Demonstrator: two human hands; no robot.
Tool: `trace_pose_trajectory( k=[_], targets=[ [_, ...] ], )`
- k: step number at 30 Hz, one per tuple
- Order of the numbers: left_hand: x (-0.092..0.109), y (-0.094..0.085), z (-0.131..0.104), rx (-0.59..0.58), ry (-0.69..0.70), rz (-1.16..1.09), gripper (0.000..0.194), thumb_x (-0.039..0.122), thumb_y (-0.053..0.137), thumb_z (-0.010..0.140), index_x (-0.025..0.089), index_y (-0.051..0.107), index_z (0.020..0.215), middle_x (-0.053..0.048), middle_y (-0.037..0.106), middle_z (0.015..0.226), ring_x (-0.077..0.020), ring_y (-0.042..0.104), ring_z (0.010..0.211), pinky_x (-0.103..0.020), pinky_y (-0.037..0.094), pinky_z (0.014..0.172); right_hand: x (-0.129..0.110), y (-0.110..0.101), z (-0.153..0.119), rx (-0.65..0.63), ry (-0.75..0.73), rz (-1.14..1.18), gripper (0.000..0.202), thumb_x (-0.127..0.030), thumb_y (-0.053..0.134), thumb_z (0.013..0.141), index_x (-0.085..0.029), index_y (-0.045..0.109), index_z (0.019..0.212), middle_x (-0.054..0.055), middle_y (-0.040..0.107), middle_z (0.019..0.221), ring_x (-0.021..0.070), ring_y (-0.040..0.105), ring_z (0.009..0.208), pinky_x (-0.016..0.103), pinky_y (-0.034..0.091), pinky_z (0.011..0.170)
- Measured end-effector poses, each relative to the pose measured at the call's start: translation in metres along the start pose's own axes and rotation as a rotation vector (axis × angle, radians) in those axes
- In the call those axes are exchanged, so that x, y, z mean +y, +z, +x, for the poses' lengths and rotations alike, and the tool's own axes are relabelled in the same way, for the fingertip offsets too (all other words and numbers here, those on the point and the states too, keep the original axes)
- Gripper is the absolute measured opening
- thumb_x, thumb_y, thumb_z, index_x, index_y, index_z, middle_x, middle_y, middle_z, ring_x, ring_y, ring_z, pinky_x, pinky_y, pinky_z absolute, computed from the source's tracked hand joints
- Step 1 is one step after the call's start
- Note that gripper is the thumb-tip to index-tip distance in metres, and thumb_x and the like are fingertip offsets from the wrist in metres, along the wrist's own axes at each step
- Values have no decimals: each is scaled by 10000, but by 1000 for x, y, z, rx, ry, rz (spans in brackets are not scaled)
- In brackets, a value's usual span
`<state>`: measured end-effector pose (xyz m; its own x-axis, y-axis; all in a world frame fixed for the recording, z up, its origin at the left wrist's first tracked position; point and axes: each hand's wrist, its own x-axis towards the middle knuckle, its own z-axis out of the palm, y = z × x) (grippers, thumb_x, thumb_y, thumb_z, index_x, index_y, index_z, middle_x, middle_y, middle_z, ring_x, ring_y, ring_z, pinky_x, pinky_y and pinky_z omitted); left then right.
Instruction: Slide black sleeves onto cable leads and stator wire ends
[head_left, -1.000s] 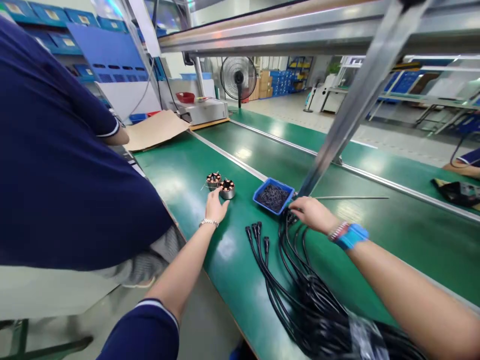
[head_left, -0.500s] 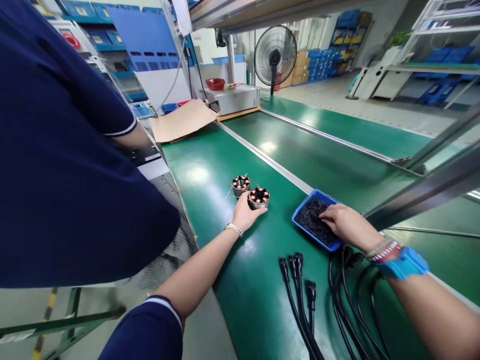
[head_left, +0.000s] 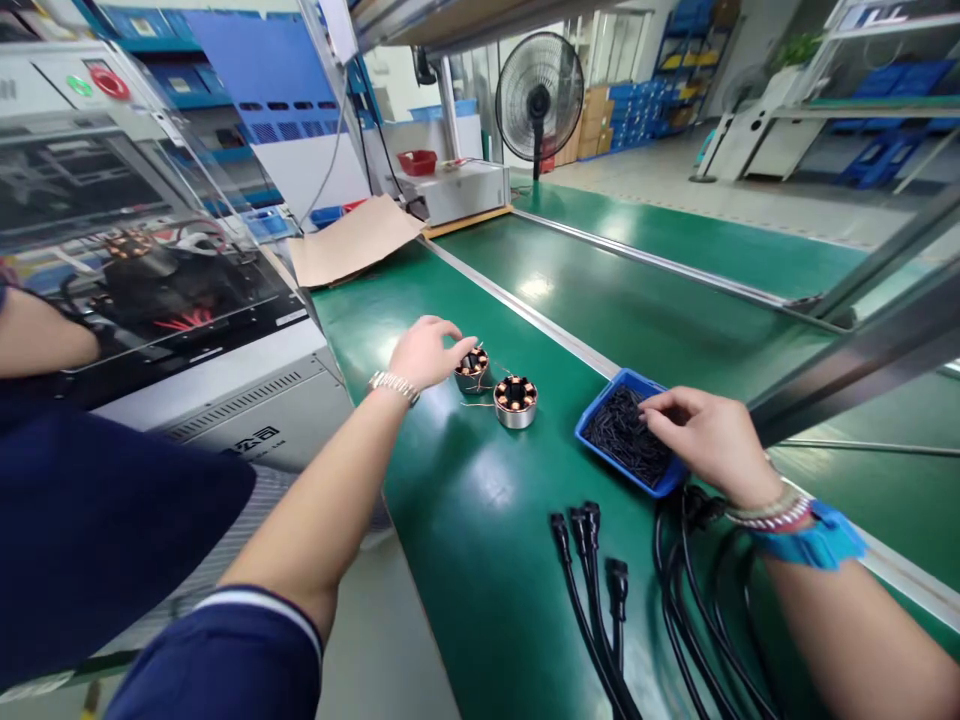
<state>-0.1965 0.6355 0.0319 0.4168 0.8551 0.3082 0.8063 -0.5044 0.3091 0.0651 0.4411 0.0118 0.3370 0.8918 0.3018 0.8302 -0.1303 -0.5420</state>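
Note:
My left hand (head_left: 426, 352) is at the far motor stator (head_left: 472, 370), thumb and fingers apart. Its fingertips are at that stator's left rim, and whether they touch it I cannot tell. A second stator (head_left: 516, 402), a steel ring with copper windings, stands upright just nearer to me. Thin copper wire ends stick out from both. Over the blue bin (head_left: 587, 462) of short black tube pieces (head_left: 626, 430), my right hand (head_left: 697, 430) has thumb and forefinger pinched together. What lies between those fingertips is too small to make out.
Black power cables (head_left: 592, 600) with plugs lie on the green bench (head_left: 480, 560) in front, coiled at the right. A metal post (head_left: 847, 360) slants behind my right hand. At left are a person's dark shirt (head_left: 97, 540) and a machine (head_left: 217, 390). Cardboard (head_left: 356, 240) lies farther back.
My left hand has let go of the nearer stator and moved left to the far one. My right hand has lifted slightly from the black pieces. The person at left has moved farther left.

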Motion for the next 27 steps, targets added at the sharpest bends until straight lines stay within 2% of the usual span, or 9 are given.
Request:
trace_pose_trajectory(
  k=[3,5,10,13,15,17,20,24,27],
  targets=[
    [8,10,29,-393,-87,142,366,523,501,651,183,629,697,-61,617,746,-217,550,728,-286,405,612,-17,-1,-8,-62,61,260,144,-274,535,685,-161,614,730,42,661,711,165,613,642,273,468,611],
    [6,13,31,-507,-93,148,397,557,486,644,187,625,669,-47,607,676,-201,546,670,-269,384,562,-27,1,-15,-123,78,425,153,-283,522,714,-152,590,752,50,654,708,156,611,632,269,479,598],
    [-33,-10,-9,-528,-42,53,363,538,491,668,194,606,675,-15,608,670,-172,548,651,-249,392,566,-49,21,-32,-348,5,592,149,-275,495,763,-153,579,766,49,636,728,145,597,666,274,477,619],
    [-55,-26,-55,-472,26,-41,347,520,510,679,186,598,710,-39,628,905,-186,566,802,-261,435,673,-59,40,-36,-431,51,717,153,-275,497,765,-147,577,745,45,631,706,134,589,635,271,472,603],
    [-56,-31,-90,-400,73,-95,342,511,549,661,183,597,749,-58,571,1094,-199,553,911,-280,444,749,-66,54,-37,-465,138,842,151,-277,511,757,-138,569,743,47,633,699,124,587,614,269,473,603],
    [-43,-30,-122,-355,90,-128,305,474,557,683,183,595,765,-69,541,1147,-196,555,935,-295,451,775,-73,67,-38,-486,234,965,145,-273,536,738,-130,562,737,50,636,704,118,591,608,268,476,611],
    [-8,-22,-154,-373,192,-219,236,418,570,709,192,588,774,-65,536,1156,-187,548,981,-297,442,822,-81,84,-44,-518,342,1089,145,-265,579,701,-123,560,728,49,636,700,118,597,606,265,479,614],
    [36,-13,-166,-420,347,-335,201,387,581,720,191,564,763,-61,529,1158,-176,548,982,-279,452,806,-76,87,-54,-522,410,1152,153,-260,604,679,-123,568,736,43,635,702,114,595,602,263,479,615],
    [49,-10,-166,-408,361,-319,201,381,579,724,184,549,755,-70,539,1132,-187,559,947,-298,466,772,-69,76,-59,-477,386,1097,142,-259,601,685,-125,580,727,38,632,692,104,579,578,250,470,586]
  ],
)
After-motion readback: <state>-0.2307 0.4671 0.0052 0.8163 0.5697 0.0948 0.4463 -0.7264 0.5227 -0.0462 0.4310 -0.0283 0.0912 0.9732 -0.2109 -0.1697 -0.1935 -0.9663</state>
